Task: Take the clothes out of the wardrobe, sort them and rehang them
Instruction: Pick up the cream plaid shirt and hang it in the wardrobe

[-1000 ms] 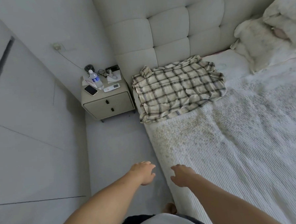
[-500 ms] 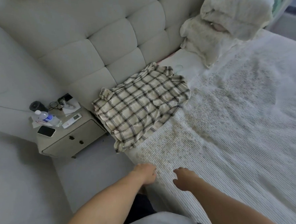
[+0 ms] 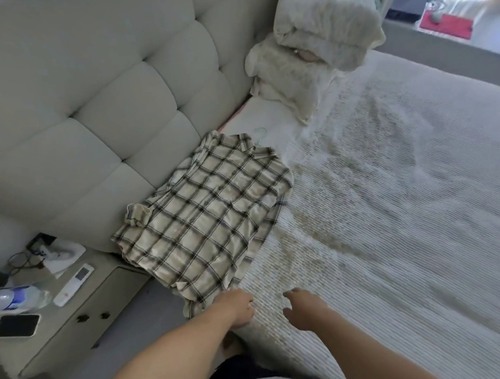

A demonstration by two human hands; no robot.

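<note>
Sorting looks like the step in hand: I see one plaid shirt (image 3: 207,220) spread flat on the bed (image 3: 390,240), up against the padded headboard (image 3: 108,115), its hem hanging over the bed's edge beside the nightstand (image 3: 76,323). A thin hanger hook seems to poke out past the collar, though it is too faint to be sure. My left hand (image 3: 234,309) hangs just at the shirt's lower hem, fingers loosely curled and holding nothing; whether it touches the cloth I cannot tell. My right hand (image 3: 304,311) hovers over the bedcover just beside it, fingers relaxed and empty. Next, I judge, both hands need to reach further up the shirt and take it by hem or shoulders, without dragging it off the bed's edge.
</note>
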